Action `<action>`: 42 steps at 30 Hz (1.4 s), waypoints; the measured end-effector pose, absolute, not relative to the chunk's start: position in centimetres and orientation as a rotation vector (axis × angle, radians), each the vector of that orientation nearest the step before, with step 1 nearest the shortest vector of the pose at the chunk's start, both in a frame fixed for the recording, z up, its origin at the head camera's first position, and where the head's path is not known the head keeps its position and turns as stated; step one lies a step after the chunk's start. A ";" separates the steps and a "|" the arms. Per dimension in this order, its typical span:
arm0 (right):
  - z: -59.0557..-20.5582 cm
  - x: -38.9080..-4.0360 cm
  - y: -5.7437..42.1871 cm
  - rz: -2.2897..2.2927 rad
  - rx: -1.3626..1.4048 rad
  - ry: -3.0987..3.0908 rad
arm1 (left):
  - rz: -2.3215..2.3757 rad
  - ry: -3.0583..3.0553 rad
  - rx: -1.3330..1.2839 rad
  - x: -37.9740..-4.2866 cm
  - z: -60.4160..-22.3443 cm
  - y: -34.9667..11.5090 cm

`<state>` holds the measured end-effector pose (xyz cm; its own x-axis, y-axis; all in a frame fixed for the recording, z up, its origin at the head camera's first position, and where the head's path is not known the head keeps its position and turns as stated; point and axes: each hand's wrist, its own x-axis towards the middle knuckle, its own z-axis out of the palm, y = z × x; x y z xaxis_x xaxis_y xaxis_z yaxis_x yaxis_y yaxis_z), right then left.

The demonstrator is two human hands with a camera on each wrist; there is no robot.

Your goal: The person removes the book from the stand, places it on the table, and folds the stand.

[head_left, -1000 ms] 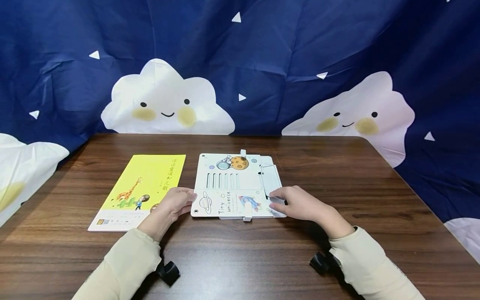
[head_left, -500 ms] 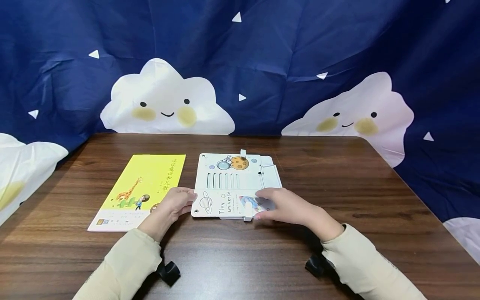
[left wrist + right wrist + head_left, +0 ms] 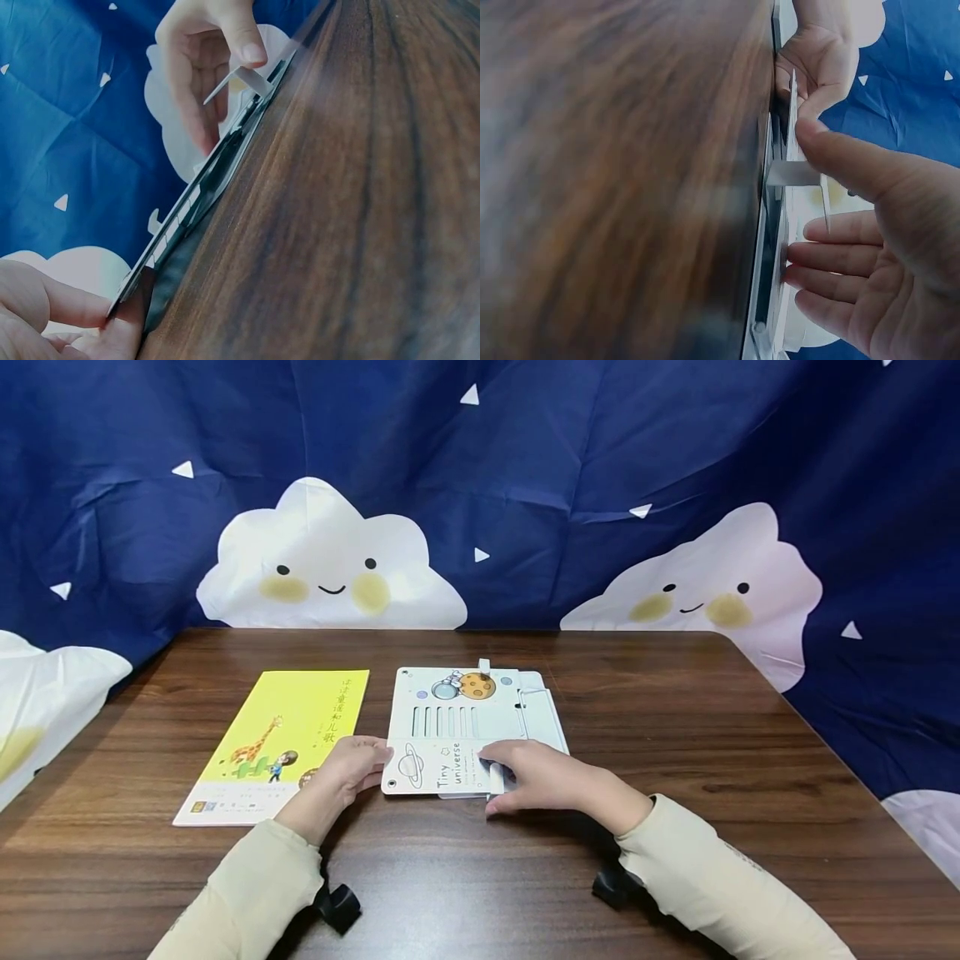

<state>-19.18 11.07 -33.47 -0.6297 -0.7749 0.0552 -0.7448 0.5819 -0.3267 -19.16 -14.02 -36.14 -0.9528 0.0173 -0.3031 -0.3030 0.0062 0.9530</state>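
Note:
A folded white book stand (image 3: 435, 727) printed with planets and "Tiny universe" lies on the table in the head view. My left hand (image 3: 348, 772) pinches its left edge between thumb and fingers, and in the left wrist view that edge is raised off the table. Over the near right part of the stand is my right hand (image 3: 551, 777), its thumb and fingers spread around the near white page clip (image 3: 791, 174). In the right wrist view the thumb lies close to the clip, and several loosely straight fingers reach the panel. Whether the thumb touches the clip I cannot tell.
Left of the stand lies a yellow book (image 3: 300, 710) with a giraffe on its cover, partly behind my left hand. A second clip (image 3: 484, 666) stands at the stand's far edge. The brown wooden table (image 3: 675, 710) ends at a blue cloud-print curtain (image 3: 525, 443).
My right hand has moved left from the stand's right edge to the near page clip. The left hand keeps its hold on the left edge, and the book stand stays in place.

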 end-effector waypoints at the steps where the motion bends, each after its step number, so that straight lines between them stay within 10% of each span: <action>1: -33.5 -19.2 11.0 -0.487 -1.301 2.714 | 2.043 2.053 -0.299 -19.2 -36.2 -14.0; 42: -32.8 -19.5 10.3 -0.423 -1.228 2.745 | 2.024 2.069 -0.309 -19.5 -36.5 -14.0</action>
<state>-19.51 10.29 -32.79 -0.6685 -0.7435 0.0176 -0.7143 0.6353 -0.2935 -19.45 -14.01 -36.48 -0.9513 0.0098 -0.3080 -0.3077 0.0237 0.9512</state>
